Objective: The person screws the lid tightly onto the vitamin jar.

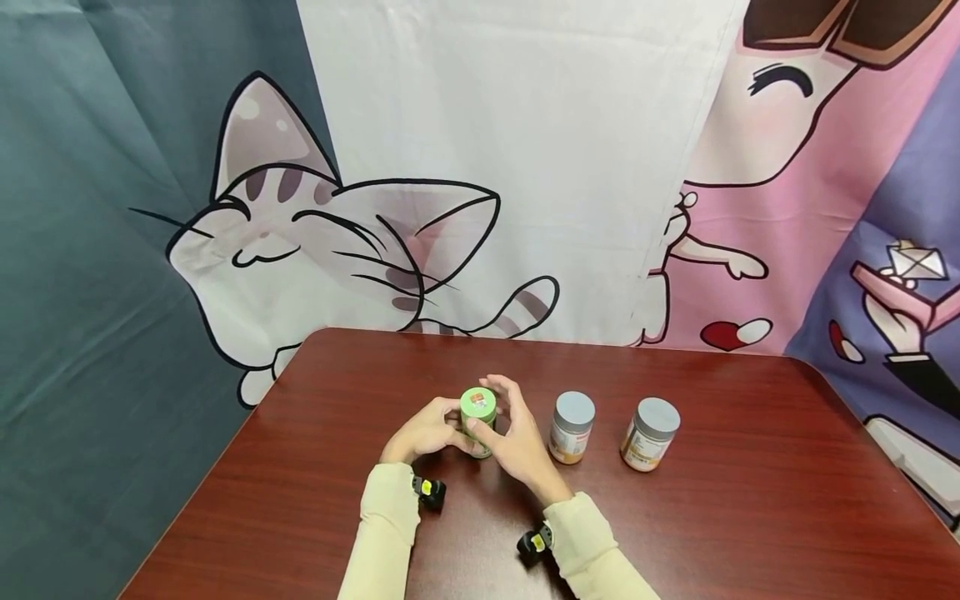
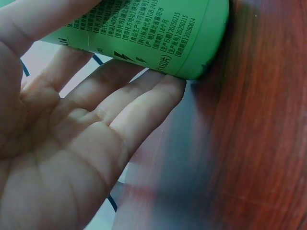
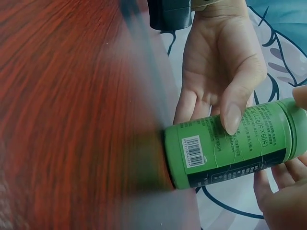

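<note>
A green bottle [image 1: 478, 405] with a green lid stands upright at the middle of the table. Its label shows a barcode and small print in the right wrist view. My left hand [image 1: 429, 431] grips the body from the left, thumb [image 3: 232, 117] across the label and fingers [image 2: 153, 103] behind it. From the other side my right hand [image 1: 520, 437] holds the bottle around its lid [image 3: 298, 125], thumb in front and fingers at the back. The bottle's base is close to the tabletop in both wrist views.
Two jars with grey lids stand to the right: a nearer jar [image 1: 572, 427] beside my right hand and a farther jar [image 1: 650, 433]. They rest on a reddish-brown wooden table [image 1: 750, 517]. A cartoon-printed cloth [image 1: 525, 125] hangs behind the table's back edge.
</note>
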Action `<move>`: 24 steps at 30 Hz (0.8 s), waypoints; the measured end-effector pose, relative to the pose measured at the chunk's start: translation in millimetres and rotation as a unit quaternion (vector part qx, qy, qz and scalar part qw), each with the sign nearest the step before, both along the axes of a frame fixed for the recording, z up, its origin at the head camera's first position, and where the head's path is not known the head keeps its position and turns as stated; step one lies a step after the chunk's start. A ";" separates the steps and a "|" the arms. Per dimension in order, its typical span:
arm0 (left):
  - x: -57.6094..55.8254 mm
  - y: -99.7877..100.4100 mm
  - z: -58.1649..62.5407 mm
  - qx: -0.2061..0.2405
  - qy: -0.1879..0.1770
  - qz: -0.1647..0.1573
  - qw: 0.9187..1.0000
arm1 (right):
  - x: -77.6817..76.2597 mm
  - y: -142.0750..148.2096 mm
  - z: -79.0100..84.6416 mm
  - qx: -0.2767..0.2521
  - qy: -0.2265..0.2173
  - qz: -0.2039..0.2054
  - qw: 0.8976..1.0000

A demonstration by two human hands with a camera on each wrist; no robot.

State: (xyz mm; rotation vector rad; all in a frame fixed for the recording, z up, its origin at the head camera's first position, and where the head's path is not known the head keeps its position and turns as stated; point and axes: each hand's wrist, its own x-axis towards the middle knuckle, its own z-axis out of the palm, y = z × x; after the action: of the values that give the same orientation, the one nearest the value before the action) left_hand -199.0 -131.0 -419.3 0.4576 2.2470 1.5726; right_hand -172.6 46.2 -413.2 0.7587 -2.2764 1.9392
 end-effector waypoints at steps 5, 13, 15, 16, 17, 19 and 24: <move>-0.2 0.4 -1.5 0.012 -0.003 -0.001 1.000 | -1.2 1.3 -1.1 -0.006 -0.006 0.009 1.000; -0.8 0.6 -0.9 0.008 -0.006 0.002 1.000 | 2.4 -1.9 2.4 -0.002 -0.012 -0.032 0.999; -0.9 0.6 -0.6 0.008 -0.007 0.002 1.000 | 4.2 -3.6 4.4 0.005 -0.008 -0.050 0.999; -1.0 0.7 -0.5 0.008 -0.006 0.003 1.000 | 5.0 -4.5 5.0 0.008 -0.005 -0.059 0.998; -1.1 0.5 -0.8 0.008 -0.005 0.005 1.000 | 5.7 -5.5 6.0 0.011 -0.001 -0.067 0.998; -1.3 0.3 -1.1 0.007 -0.006 0.006 1.000 | 7.3 -7.3 7.2 0.020 0.005 -0.082 0.996; -1.1 0.1 -1.6 -0.002 -0.004 0.008 1.000 | 6.6 -9.2 2.7 0.038 0.020 -0.103 0.994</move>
State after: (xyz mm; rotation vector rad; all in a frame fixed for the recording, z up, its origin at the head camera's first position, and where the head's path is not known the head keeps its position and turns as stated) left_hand -200.1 -130.8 -420.8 0.4331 2.2532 1.5744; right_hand -166.0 37.0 -410.5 0.5372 -2.3130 1.7411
